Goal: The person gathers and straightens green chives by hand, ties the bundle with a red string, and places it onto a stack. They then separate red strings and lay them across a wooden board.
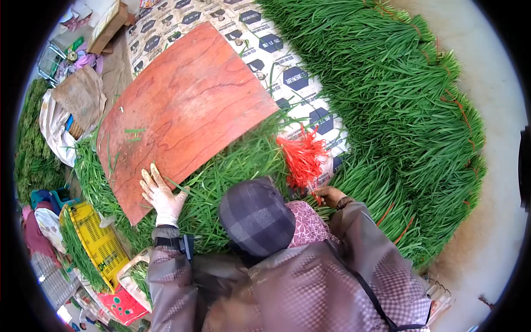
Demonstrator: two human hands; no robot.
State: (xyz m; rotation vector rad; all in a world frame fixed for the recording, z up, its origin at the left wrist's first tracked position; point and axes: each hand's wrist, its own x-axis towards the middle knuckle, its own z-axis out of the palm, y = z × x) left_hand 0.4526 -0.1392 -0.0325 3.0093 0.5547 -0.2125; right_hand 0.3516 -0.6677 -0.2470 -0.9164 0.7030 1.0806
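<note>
My left hand (166, 202), in a pale glove, lies with fingers spread on the lower edge of a reddish wooden board (188, 102). Loose long green leaves like chives (210, 202) lie under and beside the board. Right of my capped head, my right hand (331, 196) has its fingers curled in at the lower end of a bundle of red plastic ties (303, 156); the fingertips are partly hidden. Tied bunches of chives (381, 110) are piled along the right, with red ties around some.
Printed sheeting (293, 77) covers the surface behind the board. A yellow crate (102, 243) with greens stands at lower left, near a red box (123, 304). A white sack (58, 127) and a cardboard box (108, 26) are at upper left. A pale wall or floor borders the right.
</note>
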